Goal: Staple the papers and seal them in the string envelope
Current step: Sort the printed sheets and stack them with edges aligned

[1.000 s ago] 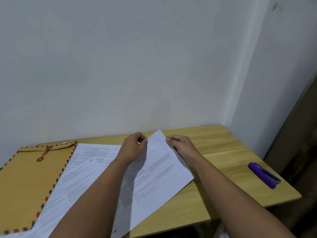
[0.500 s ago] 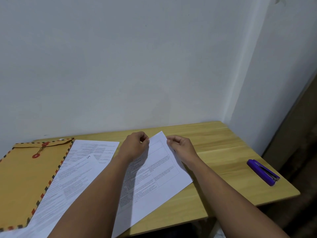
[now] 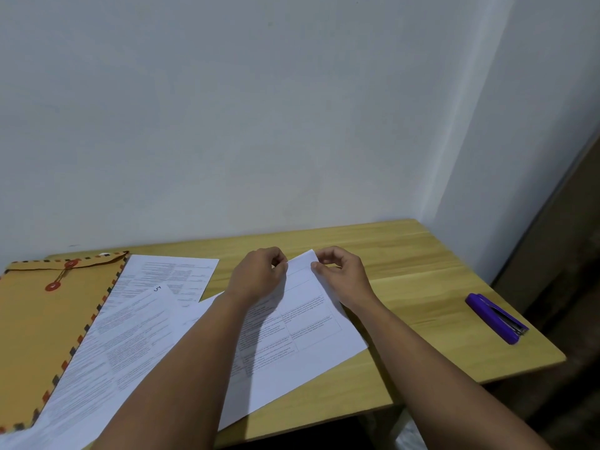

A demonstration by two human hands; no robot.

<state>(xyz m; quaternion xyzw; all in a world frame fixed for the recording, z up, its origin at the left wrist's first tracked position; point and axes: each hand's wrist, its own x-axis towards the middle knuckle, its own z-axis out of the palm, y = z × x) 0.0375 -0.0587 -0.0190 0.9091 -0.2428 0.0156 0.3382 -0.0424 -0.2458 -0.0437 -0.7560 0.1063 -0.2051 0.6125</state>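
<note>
Both hands meet at the far corner of the printed sheet [image 3: 305, 323] lying tilted on the bench [image 3: 422, 287]. The left hand [image 3: 259, 274] pinches that corner from its left edge and the right hand [image 3: 341, 274] pinches it from its right edge, fingertips clamped on the paper and nearly touching each other. To the left of this sheet, partly under the left forearm, lie two more printed pages: one [image 3: 130, 336] bears a handwritten or printed "5" near its far corner, and another [image 3: 172, 274] sits beyond it. The rest of the print is too small to read. Further left of the sheet lies the brown string envelope [image 3: 42, 336] with a striped border and two red discs joined by string. Well to the right of the sheet, near the bench's right edge, rests a purple stapler [image 3: 495, 318]. The bench is light wood, pushed into a corner of plain white walls [image 3: 227, 125].
</note>
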